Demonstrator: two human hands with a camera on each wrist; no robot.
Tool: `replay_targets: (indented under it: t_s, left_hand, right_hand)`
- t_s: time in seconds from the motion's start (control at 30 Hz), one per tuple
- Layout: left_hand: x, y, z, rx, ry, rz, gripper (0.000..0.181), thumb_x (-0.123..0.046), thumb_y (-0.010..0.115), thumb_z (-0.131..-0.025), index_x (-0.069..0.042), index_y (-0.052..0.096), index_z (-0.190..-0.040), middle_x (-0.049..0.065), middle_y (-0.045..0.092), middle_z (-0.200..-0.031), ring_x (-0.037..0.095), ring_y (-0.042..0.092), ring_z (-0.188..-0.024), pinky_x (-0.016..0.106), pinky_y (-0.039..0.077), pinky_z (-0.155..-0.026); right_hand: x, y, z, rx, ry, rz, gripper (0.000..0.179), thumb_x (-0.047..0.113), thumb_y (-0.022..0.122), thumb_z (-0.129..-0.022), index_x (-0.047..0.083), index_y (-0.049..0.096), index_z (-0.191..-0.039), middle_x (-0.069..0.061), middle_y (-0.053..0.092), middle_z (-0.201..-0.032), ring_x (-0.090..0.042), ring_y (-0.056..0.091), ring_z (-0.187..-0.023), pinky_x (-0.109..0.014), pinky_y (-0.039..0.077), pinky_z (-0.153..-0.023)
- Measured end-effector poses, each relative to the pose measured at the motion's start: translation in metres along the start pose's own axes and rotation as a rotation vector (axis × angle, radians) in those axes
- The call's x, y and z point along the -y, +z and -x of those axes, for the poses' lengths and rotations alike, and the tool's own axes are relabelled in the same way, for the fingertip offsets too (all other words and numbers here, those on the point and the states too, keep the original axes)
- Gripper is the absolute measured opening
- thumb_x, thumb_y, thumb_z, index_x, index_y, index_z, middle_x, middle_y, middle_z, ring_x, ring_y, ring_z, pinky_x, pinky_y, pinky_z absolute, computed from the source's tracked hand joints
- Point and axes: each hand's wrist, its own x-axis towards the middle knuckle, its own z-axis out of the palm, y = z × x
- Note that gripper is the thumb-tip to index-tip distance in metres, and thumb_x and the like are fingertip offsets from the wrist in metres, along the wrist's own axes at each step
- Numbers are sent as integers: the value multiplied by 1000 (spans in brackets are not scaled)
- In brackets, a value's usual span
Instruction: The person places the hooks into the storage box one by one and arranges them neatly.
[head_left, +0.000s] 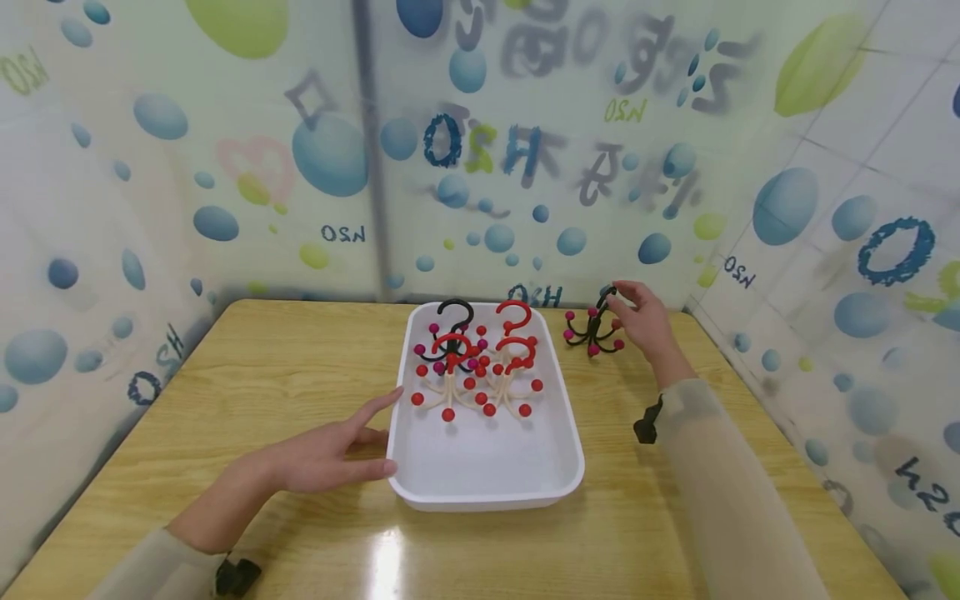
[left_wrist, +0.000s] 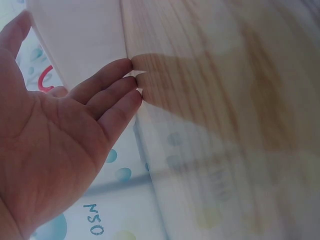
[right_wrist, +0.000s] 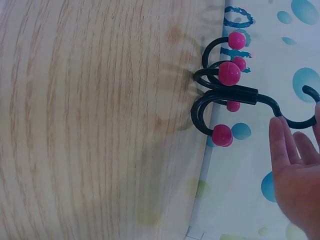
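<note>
A black multi-arm hook hanger with pink ball tips stands close over the table, to the right of a white tray. My right hand holds it by its curved top hook, between fingers and thumb in the right wrist view. Inside the tray's far half are another black hanger with pink tips and three cream hangers with red hooks and red balls, one at the near left. Beside the tray's left wall is my left hand, fingers extended, with thumb and index finger at the rim.
The wooden table carries the tray. Behind it and along both sides hangs a pale curtain printed with bubbles and letters. A dark strap piece hangs at the right sleeve, another at the left.
</note>
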Motion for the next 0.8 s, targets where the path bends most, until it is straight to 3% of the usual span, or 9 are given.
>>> replay_targets:
  t_s: [0.2, 0.47, 0.67, 0.8]
  left_hand:
    - [0, 0, 0, 4, 3, 7, 99, -55, 68, -106, -35, 2, -177, 16, 62, -160, 46, 52, -154, 75, 35, -126]
    - [-1, 0, 0, -1, 5, 6, 98, -56, 67, -106, -36, 2, -177, 17, 61, -160, 47, 51, -154, 75, 34, -126]
    - [-1, 0, 1, 2, 3, 18, 99, -56, 68, -106, -34, 2, -177, 19, 60, -161, 48, 52, -153, 75, 35, -126]
    - [-1, 0, 1, 2, 5, 24, 99, -56, 68, -106, -34, 3, -177, 19, 61, -160, 47, 53, -153, 75, 36, -125]
  right_hand:
    - [0, 1, 0, -78, -14, -26, 45, 25, 58, -116, 1, 56, -153, -26, 61, -152, -43, 66, -124, -11, 57, -75]
    - [-5, -5, 1, -55, -3, 12, 43, 26, 60, -115, -1, 63, -149, -29, 65, -138, -12, 68, -100, -25, 65, -90]
    - [-7, -10, 7, -25, -16, 36, 46, 30, 61, -115, -1, 61, -149, -28, 67, -134, -10, 71, -98, -10, 59, -81]
    - [-3, -15, 18, -26, -27, 24, 47, 31, 61, -115, -1, 60, -149, -27, 66, -134, -9, 71, -99, -7, 57, -82]
